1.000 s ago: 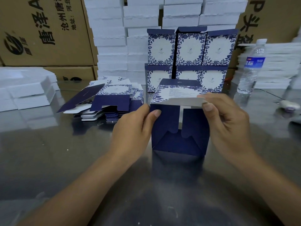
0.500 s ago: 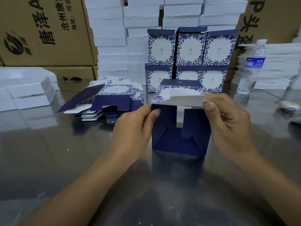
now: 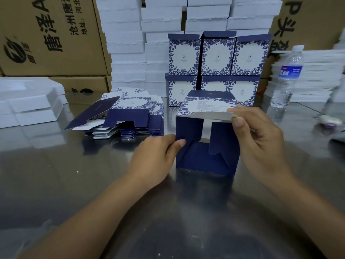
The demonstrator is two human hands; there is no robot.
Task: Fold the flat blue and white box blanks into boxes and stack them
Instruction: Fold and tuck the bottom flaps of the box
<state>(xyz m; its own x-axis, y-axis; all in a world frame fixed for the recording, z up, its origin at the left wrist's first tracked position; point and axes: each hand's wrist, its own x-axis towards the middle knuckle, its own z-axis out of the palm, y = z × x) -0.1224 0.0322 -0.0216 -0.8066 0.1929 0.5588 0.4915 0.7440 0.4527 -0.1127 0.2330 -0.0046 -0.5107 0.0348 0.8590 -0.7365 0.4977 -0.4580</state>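
1. The white flap (image 3: 211, 115) was pinched at its right end between thumb and forefinger of the right hand (image 3: 261, 139), with the other fingers curled beneath.
2. The navy side flap (image 3: 186, 131) was gripped at its edge by the left hand (image 3: 155, 156), thumb on the front.
3. The half-folded box (image 3: 207, 159) was rested mid-bench (image 3: 56, 174), its flapped end turned toward the person.
4. Flat blanks (image 3: 130, 116) were piled just left of it. Finished boxes (image 3: 217, 55) were stacked two tiers high behind, toward the far edge.
5. A water bottle (image 3: 287, 75) was seen upright near the far right corner.
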